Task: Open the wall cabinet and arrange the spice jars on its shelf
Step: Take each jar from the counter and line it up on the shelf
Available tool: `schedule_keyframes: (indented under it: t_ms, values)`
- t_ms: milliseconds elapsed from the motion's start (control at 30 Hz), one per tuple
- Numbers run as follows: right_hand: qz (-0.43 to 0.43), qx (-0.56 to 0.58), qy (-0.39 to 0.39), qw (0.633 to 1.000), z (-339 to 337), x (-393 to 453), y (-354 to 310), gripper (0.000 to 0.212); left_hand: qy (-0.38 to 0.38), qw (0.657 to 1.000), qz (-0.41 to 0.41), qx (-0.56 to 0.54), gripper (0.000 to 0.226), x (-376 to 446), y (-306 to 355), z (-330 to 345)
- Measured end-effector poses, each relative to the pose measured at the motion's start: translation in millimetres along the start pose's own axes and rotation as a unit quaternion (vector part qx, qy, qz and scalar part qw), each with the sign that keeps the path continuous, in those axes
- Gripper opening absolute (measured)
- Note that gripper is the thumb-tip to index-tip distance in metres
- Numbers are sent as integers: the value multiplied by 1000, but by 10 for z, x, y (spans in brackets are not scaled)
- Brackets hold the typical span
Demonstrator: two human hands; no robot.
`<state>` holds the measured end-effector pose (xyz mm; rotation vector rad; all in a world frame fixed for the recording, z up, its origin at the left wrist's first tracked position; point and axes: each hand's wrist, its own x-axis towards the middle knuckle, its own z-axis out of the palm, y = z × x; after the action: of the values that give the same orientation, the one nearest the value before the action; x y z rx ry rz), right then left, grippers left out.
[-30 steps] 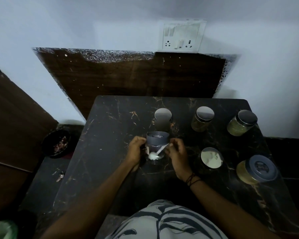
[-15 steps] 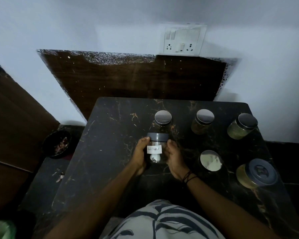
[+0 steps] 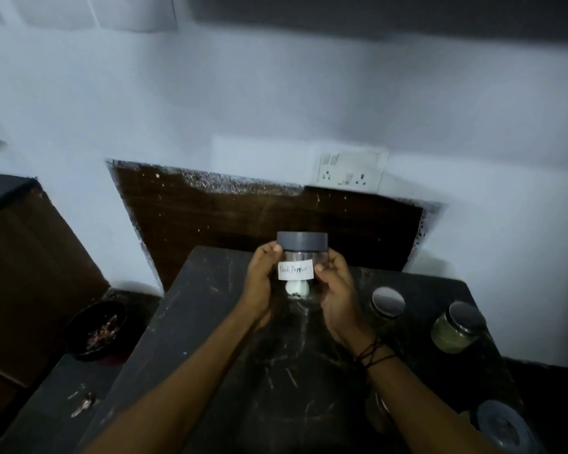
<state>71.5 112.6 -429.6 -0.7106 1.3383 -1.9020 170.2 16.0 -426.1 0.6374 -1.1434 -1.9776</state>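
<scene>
**Inspector:** Above the counter (image 3: 210, 322), near its far edge, both hands hold one jar (image 3: 301, 267) upright and clear of the surface. State the grip.

**Assistant:** Left hand (image 3: 259, 283) curls round the jar's 9 o'clock side, thumb at the lid's lower rim. Right hand (image 3: 336, 290) curls round the 3 o'clock side, thumb on the label's edge.

**Inspector:** Materials?

**Assistant:** Clear cylindrical body, flat grey lid (image 3: 302, 241), white paper label (image 3: 295, 271) handwritten "Black Pepper". Something white and rounded sits low inside; I cannot tell what. The counter is dark stone, veined and scuffed.

**Inspector:** Surroundings?

**Assistant:** At 3 o'clock from the hands stands a dark-lidded jar (image 3: 387, 304); further right, a jar of greenish contents (image 3: 453, 329). At 5 o'clock, a grey-lidded jar (image 3: 502, 427) is cut off by the frame. At 12 o'clock a dark wooden panel (image 3: 243, 217) leans on the white wall, with a switch plate (image 3: 351, 173) above it. At 8 o'clock, below the counter, is a dark round bowl (image 3: 95, 330).
</scene>
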Motion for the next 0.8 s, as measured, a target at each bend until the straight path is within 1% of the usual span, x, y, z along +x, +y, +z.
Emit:
schedule_keyframes:
  t_ms: [100,233,300,367,533,633,733,800]
  values:
    - [-66,6,-24,997,224,246,-589,31,-21,998,65,3,40,191,586,289]
    - [-131,9,-55,990,499,484,-1242,27,-52,992,115,-8,48,399,1242,616]
    - [-158,1,-58,986,621,574,-1511,25,-58,989,138,0,43,480,1523,752]
    - [-188,-15,-64,980,730,638,-1765,25,-64,985,161,25,42,530,1793,873]
    - [-258,-35,-36,965,896,784,-2310,30,-74,972,215,63,35,606,2323,1169]
    - [-300,-34,-9,953,1006,864,-2691,35,-83,958,263,80,39,631,2668,1359]
    - [-338,-40,10,940,1142,958,-3061,26,-88,942,312,82,42,654,3013,1554]
    - [-347,-48,17,936,1221,1038,-3258,20,-77,939,327,73,38,694,3202,1664]
